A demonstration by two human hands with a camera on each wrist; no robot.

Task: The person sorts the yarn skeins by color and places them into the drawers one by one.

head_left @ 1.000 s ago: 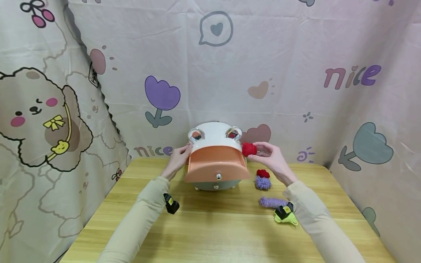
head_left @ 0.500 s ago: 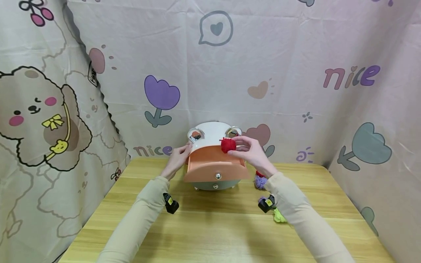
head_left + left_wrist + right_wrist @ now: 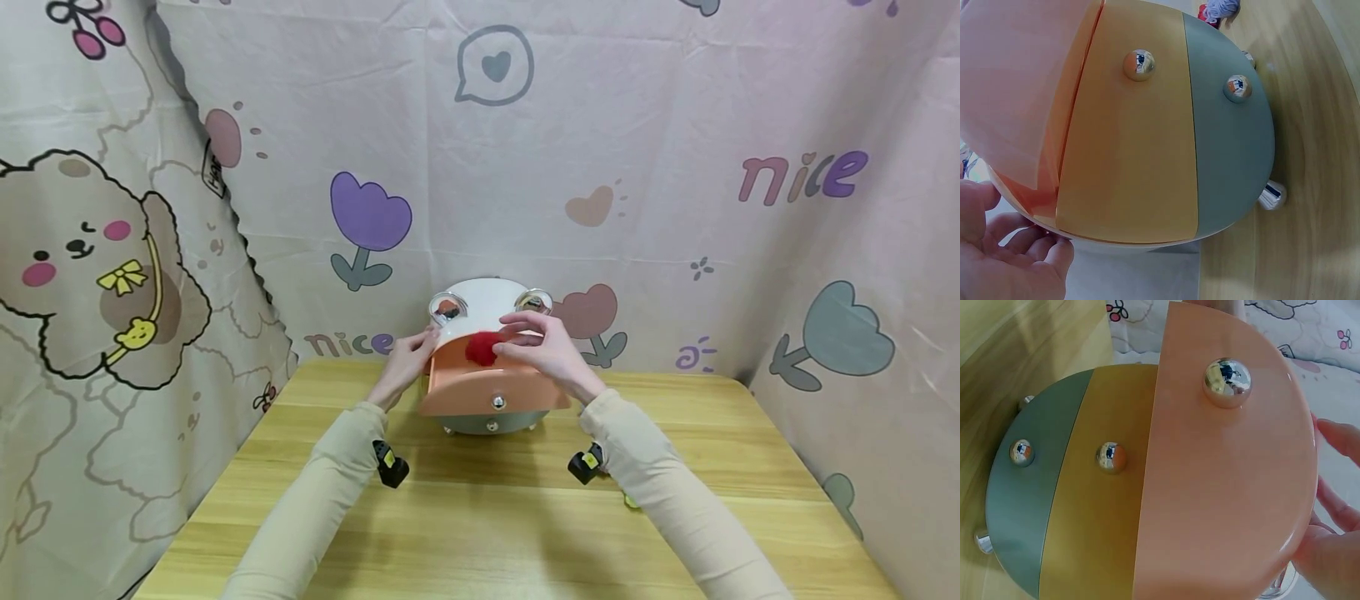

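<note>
A small round-topped drawer cabinet (image 3: 487, 302) with silver ring eyes stands on the table. Its top, peach drawer (image 3: 465, 396) is pulled out; the ochre and grey-green drawers (image 3: 1229, 137) below are closed. My left hand (image 3: 405, 364) holds the cabinet's left side, its bent fingers at the rim in the left wrist view. Between thumb and fingers my right hand (image 3: 546, 346) pinches a red yarn ball (image 3: 480, 348) over the open peach drawer. From the right wrist camera, the peach drawer front (image 3: 1229, 469) hides the ball, with the fingertips showing behind its edge.
The table (image 3: 480, 533) is wooden, with a patterned cloth (image 3: 510, 167) hanging behind it. A bit of green yarn (image 3: 632, 502) peeks out under the right forearm. Purple yarn (image 3: 1221, 7) lies beside the cabinet.
My right hand has carried the red yarn ball leftward, from beside the cabinet's right side to over the peach drawer. The left hand has stayed put.
</note>
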